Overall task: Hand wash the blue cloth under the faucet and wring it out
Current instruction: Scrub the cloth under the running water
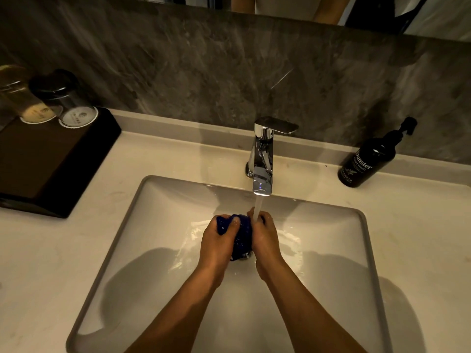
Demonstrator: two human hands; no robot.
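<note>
A dark blue cloth (242, 238), wet and bunched up, is squeezed between both hands over the middle of the white sink (158, 200). My left hand (218, 242) grips its left side, with a corner of cloth sticking up past the thumb. My right hand (265, 240) is closed on its right side. A chrome faucet (262, 159) stands behind the basin and its stream of water (257, 212) falls onto my right hand's fingers and the cloth's edge. The lower part of the cloth hangs between my palms.
A black hand-wash pump bottle (369, 159) stands right of the faucet on the pale counter (51, 263). At the left a dark tray (51, 161) carries two upturned glasses (74, 108). A grey stone wall rises behind.
</note>
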